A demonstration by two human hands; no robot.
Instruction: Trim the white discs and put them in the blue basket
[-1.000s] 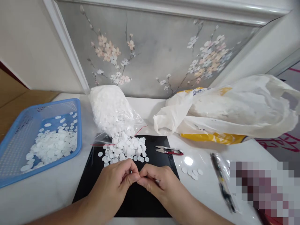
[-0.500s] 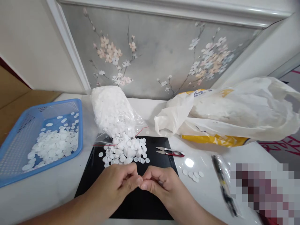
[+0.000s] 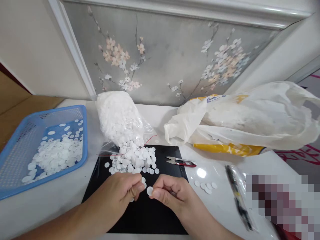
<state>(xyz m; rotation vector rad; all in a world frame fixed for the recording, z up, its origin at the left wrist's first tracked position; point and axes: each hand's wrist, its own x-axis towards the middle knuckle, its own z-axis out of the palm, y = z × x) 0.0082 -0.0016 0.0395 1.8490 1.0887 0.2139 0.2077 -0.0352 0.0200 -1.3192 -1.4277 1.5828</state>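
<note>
My right hand [image 3: 172, 196] pinches one small white disc [image 3: 149, 191] between thumb and forefinger above the black mat [image 3: 150, 218]. Just left of it, my left hand [image 3: 125, 190] is curled closed, with a few white discs [image 3: 143, 182] showing at its fingertips. The two hands are slightly apart. Behind them a pile of white discs [image 3: 135, 158] spills from a clear plastic bag [image 3: 117, 115] onto the mat. Thread snips [image 3: 181, 162] with a red handle lie at the mat's right edge.
On the left stands a blue basket [image 3: 85, 140] with many white discs in it. Several loose discs [image 3: 206, 187] lie on the white table right of the mat. Beyond them are a bagged black pen-like item [image 3: 238, 196] and a large white plastic bag [image 3: 250, 120].
My hands were touching at the fingertips and have moved slightly apart. A disc now shows in my right hand, and a few discs show by my left fingers.
</note>
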